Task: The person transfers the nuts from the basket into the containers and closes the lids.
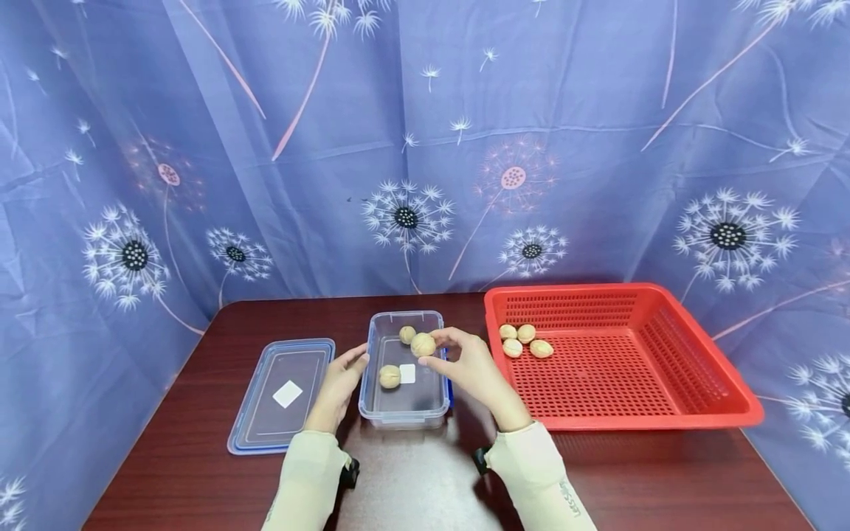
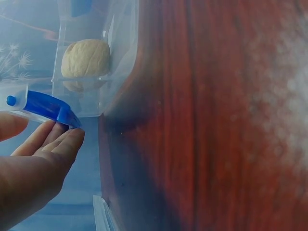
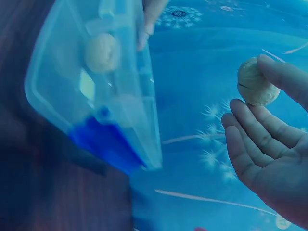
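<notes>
My right hand (image 1: 473, 369) pinches a walnut (image 1: 423, 344) between thumb and fingers, above the right part of a clear plastic container (image 1: 425, 405). The right wrist view shows the held walnut (image 3: 255, 83) apart from the container. Two more walnuts lie inside the container, one walnut (image 1: 389, 377) beside a white label and another walnut (image 1: 407, 335) farther back. My left hand (image 1: 340, 387) is at the container's left side. In the left wrist view its fairly straight fingers touch a blue latch (image 2: 48, 106) there.
A red perforated basket (image 1: 624, 422) stands on the right, with several walnuts (image 1: 527, 334) in its left back corner. The container's lid (image 1: 265, 428), blue-edged with a white label, lies flat on the left. Behind the dark wooden table (image 1: 664, 479) hangs a blue dandelion-print curtain (image 1: 319, 214).
</notes>
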Demonstrator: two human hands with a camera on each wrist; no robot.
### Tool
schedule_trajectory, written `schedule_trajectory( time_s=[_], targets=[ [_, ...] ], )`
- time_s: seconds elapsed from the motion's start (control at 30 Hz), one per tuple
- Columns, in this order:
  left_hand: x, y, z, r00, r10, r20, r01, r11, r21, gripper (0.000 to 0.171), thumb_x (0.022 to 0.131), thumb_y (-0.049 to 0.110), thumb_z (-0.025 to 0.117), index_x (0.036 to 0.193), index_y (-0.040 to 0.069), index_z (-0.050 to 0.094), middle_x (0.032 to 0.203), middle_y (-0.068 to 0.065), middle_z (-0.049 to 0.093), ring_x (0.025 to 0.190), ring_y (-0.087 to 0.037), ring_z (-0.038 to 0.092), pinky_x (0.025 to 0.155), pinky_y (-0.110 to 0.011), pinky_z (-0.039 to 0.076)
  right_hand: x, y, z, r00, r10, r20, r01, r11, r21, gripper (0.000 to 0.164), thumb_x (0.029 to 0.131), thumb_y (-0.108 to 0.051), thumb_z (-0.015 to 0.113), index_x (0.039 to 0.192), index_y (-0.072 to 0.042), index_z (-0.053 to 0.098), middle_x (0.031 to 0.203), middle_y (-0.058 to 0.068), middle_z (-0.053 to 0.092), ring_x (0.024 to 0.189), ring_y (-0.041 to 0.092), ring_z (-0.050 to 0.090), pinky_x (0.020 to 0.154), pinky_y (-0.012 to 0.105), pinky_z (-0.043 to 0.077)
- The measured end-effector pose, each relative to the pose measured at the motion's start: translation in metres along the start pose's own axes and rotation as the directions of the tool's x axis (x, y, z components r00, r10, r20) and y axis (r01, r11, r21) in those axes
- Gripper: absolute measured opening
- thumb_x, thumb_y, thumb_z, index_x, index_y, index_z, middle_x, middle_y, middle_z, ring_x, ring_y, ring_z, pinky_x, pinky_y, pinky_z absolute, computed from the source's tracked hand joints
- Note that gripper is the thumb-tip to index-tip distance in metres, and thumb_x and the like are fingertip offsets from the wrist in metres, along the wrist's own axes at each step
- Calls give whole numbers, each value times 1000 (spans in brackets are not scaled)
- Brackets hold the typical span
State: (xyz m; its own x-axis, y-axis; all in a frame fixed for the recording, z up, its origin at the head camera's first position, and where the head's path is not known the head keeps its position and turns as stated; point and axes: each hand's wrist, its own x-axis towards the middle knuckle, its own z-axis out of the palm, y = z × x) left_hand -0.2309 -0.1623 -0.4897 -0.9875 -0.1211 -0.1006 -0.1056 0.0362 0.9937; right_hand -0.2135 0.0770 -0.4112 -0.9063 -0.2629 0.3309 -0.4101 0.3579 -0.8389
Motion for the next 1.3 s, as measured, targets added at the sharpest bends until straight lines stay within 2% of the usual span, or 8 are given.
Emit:
schedule_trajectory(
  time_s=[0.2,0.37,0.5,0.8,0.97,1.1,1.3],
  targets=[
    [-1,2,2,1000,-8,-11,8,1000,13,38,99,8,50,135,-4,51,136,-24,51,129,-33,43,113,-46,29,9,10,22,1000,5,-27,-3,997,81,32,77,-10,81,104,1,68,92,11,70,88,32,65,79,48,55],
    [-3,3,2,1000,0,-3,0,1000,17,39,99,9,50,136,-5,50,137,-24,50,128,-32,43,113,-46,29,15,13,38,997,66,-50,-61,994,90,31,78,-12,80,104,1,68,93,12,71,85,30,67,77,39,56],
    [-2,2,1,1000,7,-7,-7,1000,23,38,99,9,50,135,-5,50,135,-25,51,126,-32,46,112,-46,31,17,15,49,996,80,-36,-77,994,77,33,80,-13,79,104,5,66,94,15,70,85,32,67,75,35,57],
    [0,0,1,1000,9,-8,-9,1000,12,38,98,7,51,134,-5,52,134,-23,53,125,-31,47,111,-45,31,25,25,69,996,73,-42,-73,997,0,37,80,-14,78,105,10,64,89,15,69,87,29,66,76,37,57],
    [-1,2,2,1000,18,-7,-18,1000,17,37,99,6,50,134,-6,51,134,-25,53,125,-34,47,111,-46,32,29,27,75,993,107,-46,-109,993,-54,32,81,-15,77,100,7,66,87,15,68,83,27,65,75,36,55],
    [-2,3,3,1000,18,-11,-17,1000,22,37,98,7,50,134,-6,52,133,-25,53,125,-34,47,111,-47,32,34,30,80,987,152,-54,-157,982,-101,30,80,-17,77,98,5,66,83,12,68,79,22,63,70,30,53],
    [-2,2,3,1000,15,-8,-15,999,34,38,99,7,49,135,-6,50,134,-26,52,126,-35,46,111,-47,32,39,32,82,978,193,-83,-201,974,-107,28,79,-16,77,93,6,66,76,8,63,71,17,56,63,26,49]
  ],
)
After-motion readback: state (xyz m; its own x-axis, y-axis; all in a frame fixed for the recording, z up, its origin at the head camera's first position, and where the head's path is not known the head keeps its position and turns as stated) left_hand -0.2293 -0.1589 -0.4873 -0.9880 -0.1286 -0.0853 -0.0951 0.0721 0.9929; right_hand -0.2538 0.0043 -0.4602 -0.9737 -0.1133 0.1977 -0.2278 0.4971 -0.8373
